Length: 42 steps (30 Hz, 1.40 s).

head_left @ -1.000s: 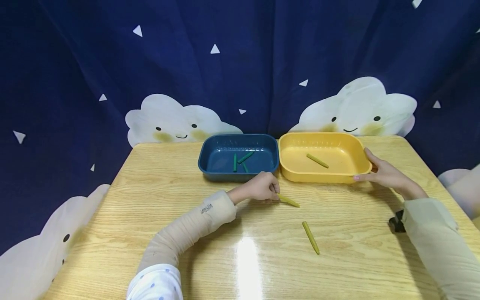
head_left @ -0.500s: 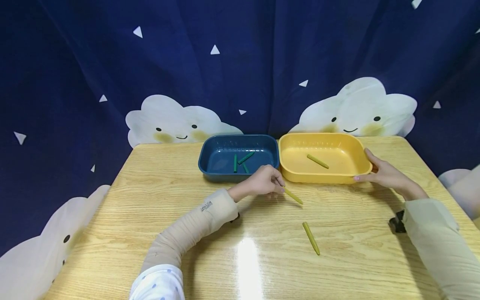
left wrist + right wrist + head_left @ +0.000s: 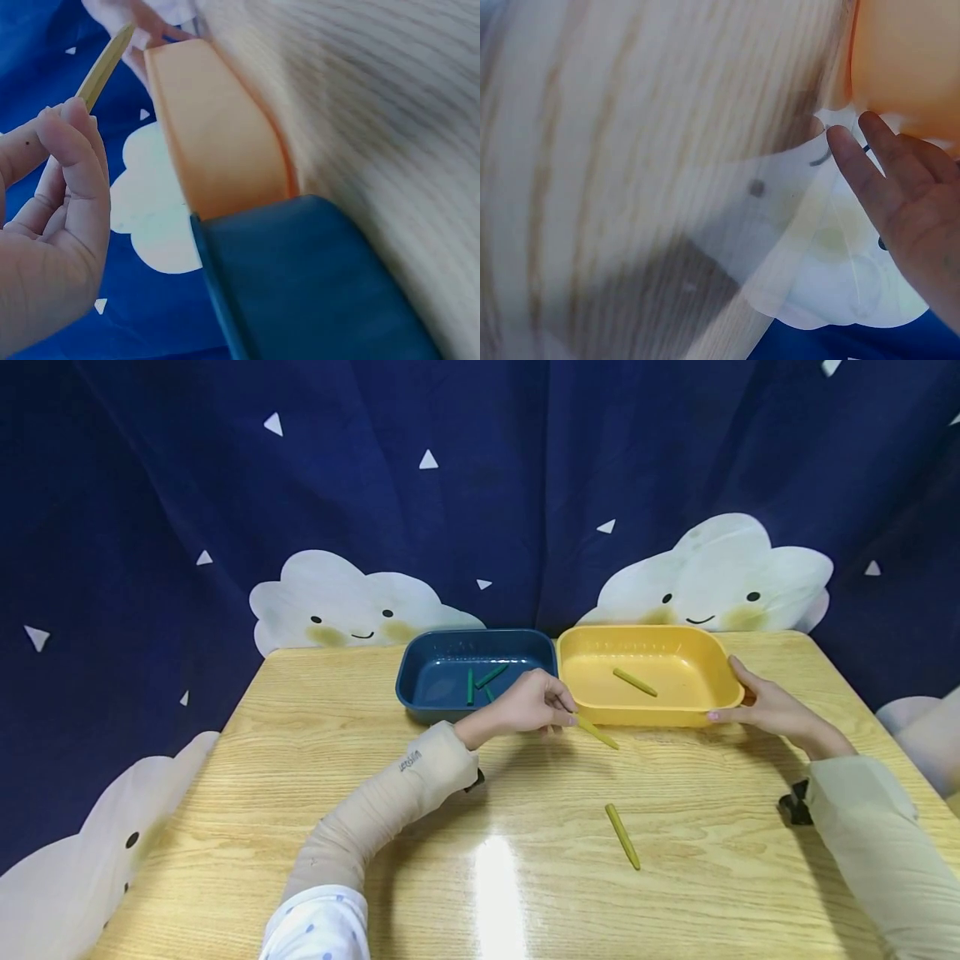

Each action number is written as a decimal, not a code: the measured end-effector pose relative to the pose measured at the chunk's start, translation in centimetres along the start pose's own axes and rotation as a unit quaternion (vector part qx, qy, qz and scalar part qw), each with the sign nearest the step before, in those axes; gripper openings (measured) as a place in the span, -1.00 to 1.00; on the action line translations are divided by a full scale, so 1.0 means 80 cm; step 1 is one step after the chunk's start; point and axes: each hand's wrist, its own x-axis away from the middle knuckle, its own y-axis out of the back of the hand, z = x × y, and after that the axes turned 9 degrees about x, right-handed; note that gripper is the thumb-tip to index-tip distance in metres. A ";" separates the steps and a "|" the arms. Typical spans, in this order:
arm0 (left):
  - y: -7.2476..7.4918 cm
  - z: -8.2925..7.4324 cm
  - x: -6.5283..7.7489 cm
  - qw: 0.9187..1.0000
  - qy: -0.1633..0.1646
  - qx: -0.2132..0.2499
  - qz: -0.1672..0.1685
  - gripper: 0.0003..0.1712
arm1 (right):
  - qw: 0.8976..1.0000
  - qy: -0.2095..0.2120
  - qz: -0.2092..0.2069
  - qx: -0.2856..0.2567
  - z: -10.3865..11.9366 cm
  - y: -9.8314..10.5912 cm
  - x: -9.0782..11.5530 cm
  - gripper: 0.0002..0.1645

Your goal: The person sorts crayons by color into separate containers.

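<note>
My left hand (image 3: 531, 702) pinches one end of a yellow crayon (image 3: 597, 732) between thumb and fingers, by the front corners of the two bins. The crayon's free end points right and toward me; in the left wrist view the crayon (image 3: 105, 67) sticks up from the fingertips. With thumb and fingers spread, my right hand (image 3: 776, 710) rests against the right end of the yellow bin (image 3: 637, 717); the right wrist view shows its fingers (image 3: 855, 161) fairly straight at the bin. Another yellow crayon (image 3: 634, 682) lies inside that bin, and one more crayon (image 3: 622, 837) lies on the table.
A dark blue bin (image 3: 408, 689) stands touching the yellow one on its left, with several green crayons (image 3: 470, 687) inside. Both sit at the far edge of the wooden table (image 3: 315, 718), before a blue curtain (image 3: 487, 485) with cloud prints.
My left hand, with the crayon, has risen and moved right and away from me toward the yellow bin's front wall. The right hand and both bins stay where they were.
</note>
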 end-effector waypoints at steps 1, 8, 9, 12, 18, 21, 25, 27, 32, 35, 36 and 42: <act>0.001 -0.002 0.000 1.000 -0.001 0.003 -0.002 -0.96 | 1.000 0.001 0.000 -0.001 0.000 0.000 0.000 0.35; 0.004 -0.015 -0.005 1.000 -0.013 0.011 -0.012 -0.93 | 1.000 0.006 -0.002 -0.003 -0.003 0.000 -0.002 0.34; 0.004 -0.016 -0.005 1.000 -0.016 0.012 -0.012 -0.93 | 1.000 0.007 -0.002 -0.002 -0.004 0.001 -0.003 0.34; 0.005 -0.021 -0.006 1.000 -0.019 0.009 -0.014 -0.93 | 1.000 0.008 -0.002 -0.002 -0.006 0.001 -0.004 0.33; 0.010 -0.030 -0.012 1.000 -0.023 0.001 -0.017 -0.92 | 1.000 0.011 -0.003 -0.008 -0.004 0.003 -0.001 0.32; 0.012 -0.032 -0.021 0.999 -0.024 0.003 -0.022 -0.91 | 1.000 0.012 -0.004 -0.012 -0.004 0.004 0.000 0.32; 0.015 -0.032 -0.034 0.999 -0.021 0.008 -0.027 -0.89 | 1.000 0.005 -0.003 -0.010 -0.005 0.003 -0.002 0.32; 0.016 -0.033 -0.038 0.999 -0.020 0.004 -0.027 -0.89 | 1.000 0.004 -0.001 -0.007 -0.006 0.002 -0.003 0.33; 0.017 -0.038 -0.050 0.999 -0.034 0.002 -0.025 -0.87 | 1.000 0.002 0.001 -0.003 -0.008 0.001 -0.005 0.33; 0.018 -0.042 -0.058 0.998 -0.046 0.012 -0.028 -0.89 | 1.000 0.004 0.000 -0.002 -0.008 0.001 -0.004 0.33; 0.019 -0.043 -0.061 0.998 -0.052 0.019 -0.029 -0.91 | 1.000 0.004 0.000 -0.002 -0.008 0.002 -0.004 0.33; 0.020 -0.050 -0.077 0.997 -0.064 0.036 -0.031 -0.94 | 1.000 0.003 -0.001 -0.004 -0.007 0.001 -0.004 0.33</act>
